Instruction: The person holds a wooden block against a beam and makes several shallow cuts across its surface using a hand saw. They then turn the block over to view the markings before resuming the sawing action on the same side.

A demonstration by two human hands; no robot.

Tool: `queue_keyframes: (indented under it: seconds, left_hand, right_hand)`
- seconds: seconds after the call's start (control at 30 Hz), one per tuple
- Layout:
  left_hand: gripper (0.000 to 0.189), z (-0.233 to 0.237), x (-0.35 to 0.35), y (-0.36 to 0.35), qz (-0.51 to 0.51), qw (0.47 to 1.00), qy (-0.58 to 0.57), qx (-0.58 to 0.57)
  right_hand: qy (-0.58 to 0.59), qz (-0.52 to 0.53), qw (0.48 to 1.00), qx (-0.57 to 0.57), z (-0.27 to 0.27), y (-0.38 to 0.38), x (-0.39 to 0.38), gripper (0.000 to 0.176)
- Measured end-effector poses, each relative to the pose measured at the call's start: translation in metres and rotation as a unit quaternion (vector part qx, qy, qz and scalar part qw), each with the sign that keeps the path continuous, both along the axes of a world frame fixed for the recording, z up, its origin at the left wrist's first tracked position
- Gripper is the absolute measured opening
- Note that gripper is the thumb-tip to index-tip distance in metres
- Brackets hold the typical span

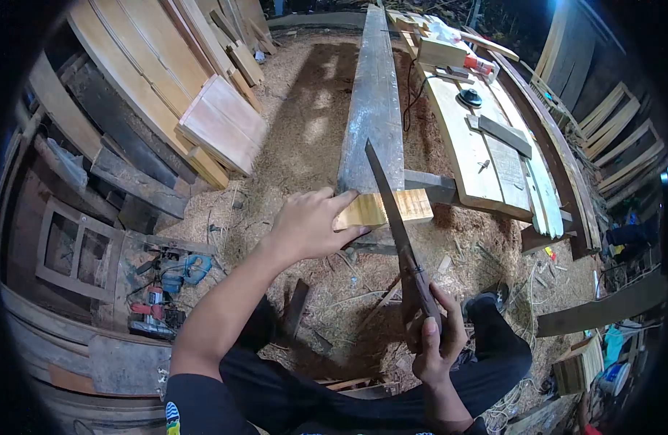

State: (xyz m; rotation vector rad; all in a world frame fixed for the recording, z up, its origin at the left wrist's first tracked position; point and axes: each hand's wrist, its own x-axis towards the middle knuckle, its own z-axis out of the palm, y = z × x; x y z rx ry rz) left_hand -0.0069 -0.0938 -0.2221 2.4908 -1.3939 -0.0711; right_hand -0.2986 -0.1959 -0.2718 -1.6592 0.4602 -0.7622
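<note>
- The counter (374,109), a long narrow plank running from upper centre to mid-frame, looks stiff and heavy enough to bear pressure; its near end is partly covered.
- The handsaw (400,232) slants across the centre of the frame; its thin blade probably flexes sideways, and the sharp edge leaves the dark handle (419,290) as the place to hold.
- The wood block (416,206) lies crosswise on the counter's near end, mid-frame, its right end jutting past the edge. It seems rigid, fairly light and dry, best held at the left end, clear of the blade.
- The left grip (316,221) pinches that end between thumb and forefinger, hiding it; the other fingers are hard to make out.
- The right grip (439,341) is closed around the handle, covering its lower part.
- Whether the teeth touch the block, or any cut exists, cannot be told.
</note>
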Motion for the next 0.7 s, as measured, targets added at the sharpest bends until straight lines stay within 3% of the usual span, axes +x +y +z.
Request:
queue_keyframes:
  seconds: [0.17, 0.33, 0.47, 0.57, 0.63, 0.7]
  left_hand:
    - [0.07, 0.0, -0.001, 0.001, -0.009, 1.0, -0.018, -0.018]
    - [0.069, 0.003, 0.0, 0.0, -0.018, 1.0, -0.01, -0.007]
    - [0.068, -0.002, 0.004, 0.001, -0.033, 0.999, -0.033, -0.026]
    - [0.068, -0.005, 0.005, 0.001, -0.033, 0.998, -0.036, -0.04]
    - [0.068, -0.002, 0.004, 0.001, -0.032, 0.998, -0.027, -0.04]
    - [0.068, 0.0, 0.006, 0.001, -0.029, 0.999, -0.019, -0.04]
  right_hand:
    - [0.019, 0.009, 0.995, 0.101, 0.012, 0.01, -0.002, 0.055]
    - [-0.033, 0.017, 0.999, -0.029, -0.003, 0.007, 0.006, 0.054]
    - [-0.02, 0.026, 0.999, -0.042, 0.013, 0.01, 0.012, 0.055]
    - [0.045, 0.022, 0.999, 0.023, 0.04, 0.017, 0.015, 0.053]
    - [0.037, 0.031, 0.992, -0.116, 0.044, 0.02, 0.017, 0.052]
    - [0.049, 0.034, 0.994, -0.093, 0.046, 0.022, 0.016, 0.053]
